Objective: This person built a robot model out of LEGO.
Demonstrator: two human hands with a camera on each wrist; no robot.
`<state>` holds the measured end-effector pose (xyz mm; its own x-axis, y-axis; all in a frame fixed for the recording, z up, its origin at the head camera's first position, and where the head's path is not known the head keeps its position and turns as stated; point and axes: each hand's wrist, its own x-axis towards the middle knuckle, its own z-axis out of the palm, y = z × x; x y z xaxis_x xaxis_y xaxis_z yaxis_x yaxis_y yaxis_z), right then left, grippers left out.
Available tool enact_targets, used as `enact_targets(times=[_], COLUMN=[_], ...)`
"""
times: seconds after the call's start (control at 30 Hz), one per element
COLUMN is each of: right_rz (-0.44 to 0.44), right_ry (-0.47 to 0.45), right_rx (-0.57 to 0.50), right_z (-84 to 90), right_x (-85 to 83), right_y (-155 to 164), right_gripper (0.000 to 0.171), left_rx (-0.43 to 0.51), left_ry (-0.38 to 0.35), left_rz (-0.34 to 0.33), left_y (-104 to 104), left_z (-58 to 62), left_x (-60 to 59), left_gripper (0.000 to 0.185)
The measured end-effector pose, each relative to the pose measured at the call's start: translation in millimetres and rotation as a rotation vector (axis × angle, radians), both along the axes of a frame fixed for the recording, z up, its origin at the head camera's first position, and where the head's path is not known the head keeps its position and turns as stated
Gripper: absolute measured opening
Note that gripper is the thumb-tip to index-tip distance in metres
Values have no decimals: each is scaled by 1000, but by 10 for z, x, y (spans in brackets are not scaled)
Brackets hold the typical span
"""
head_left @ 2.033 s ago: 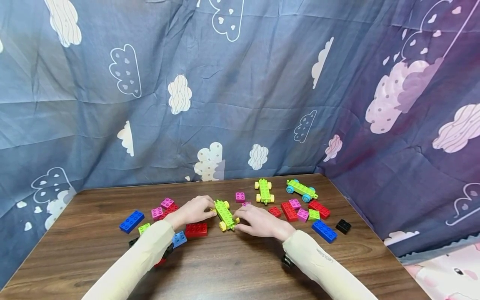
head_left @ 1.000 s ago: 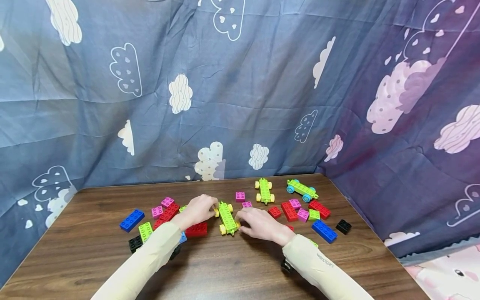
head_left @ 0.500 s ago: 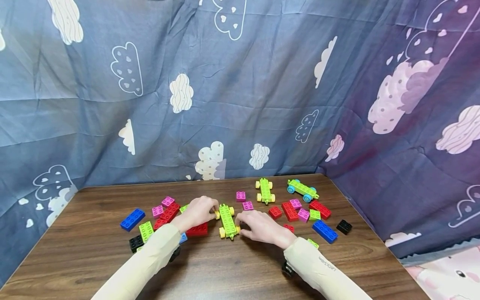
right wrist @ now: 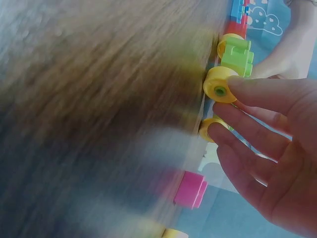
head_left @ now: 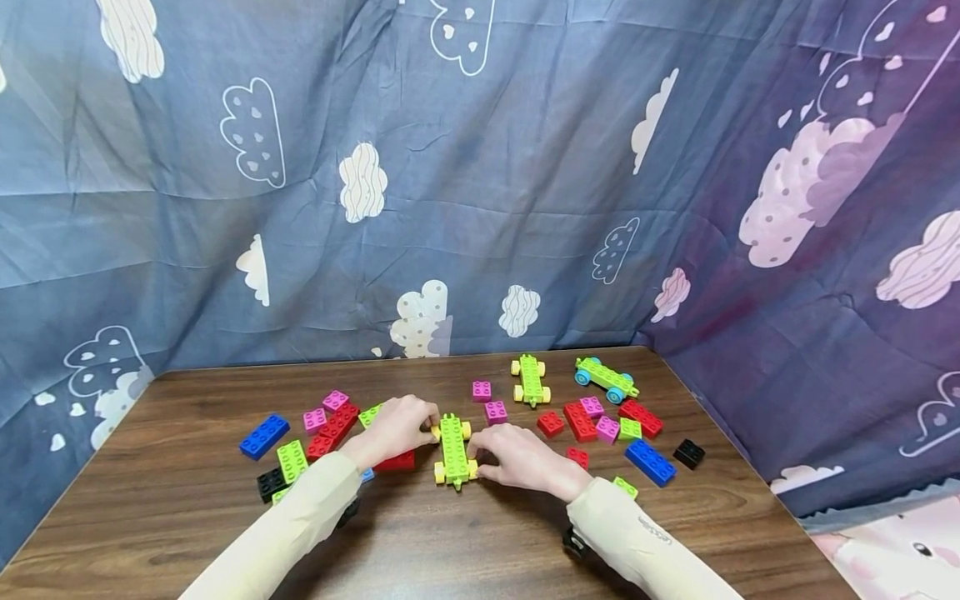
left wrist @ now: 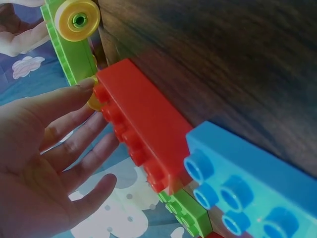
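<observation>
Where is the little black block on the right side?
In the head view the black block sits on the table near its right edge, just right of the blue block, far from both hands.

Head view: lighting is even and moderately bright, with no glare. The wooden surface (head_left: 187, 500) shows soft, short shadows directly beneath the sleeves. The curtain (head_left: 480, 167) behind the surface is sharp at centre; its folds bow outward toward the frame edges, indicating wide-angle distortion.

Left wrist view: the red brick (left wrist: 143, 134) is in focus; the fingers (left wrist: 59, 106) beside it are overexposed and soft.

Right wrist view: the surface left of the yellow wheel (right wrist: 220, 85) is heavily smeared by motion blur; the wheel itself is moderately sharp.
</observation>
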<state>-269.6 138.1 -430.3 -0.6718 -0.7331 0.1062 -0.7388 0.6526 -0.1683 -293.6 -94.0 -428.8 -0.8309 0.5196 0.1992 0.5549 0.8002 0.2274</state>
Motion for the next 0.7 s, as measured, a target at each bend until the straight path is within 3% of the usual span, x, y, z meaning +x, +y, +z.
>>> enact_targets(times=[0.23, 0.7], right_rz=[3, 4], right_ry=[-9, -52], right_rx=[5, -10], right_z=[5, 21], right_x=[17, 87], right_y=[-24, -29], right_gripper=[14, 15], left_rx=[11, 34], left_ry=[40, -11], left_rz=[-14, -34], left_y=[-20, -53], left_z=[-15, -2], left_x=[23, 34], left_gripper=[14, 10])
